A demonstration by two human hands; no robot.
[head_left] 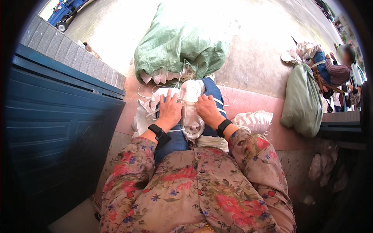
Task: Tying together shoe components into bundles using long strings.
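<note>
A long white shoe-shaped piece [193, 121], meshed at its near end, lies lengthwise between my knees. A pale cord or band crosses its middle. At its left edge is my left hand [169, 112], fingers apart and stretched forward over white material [165, 92] on my left knee. My right hand [209, 112] is closed, its bent fingers pinching the right edge of the piece near the band. What sits under the right fingertips is partly hidden. White ties go round my blue-covered legs [173, 144].
A large green woven sack [180, 50] with pale pieces at its mouth lies ahead. Stacked white pieces [254, 120] are at my right. A tied green sack [302, 101] stands farther right, near a seated person [339, 72]. A blue door panel [58, 132] is at left.
</note>
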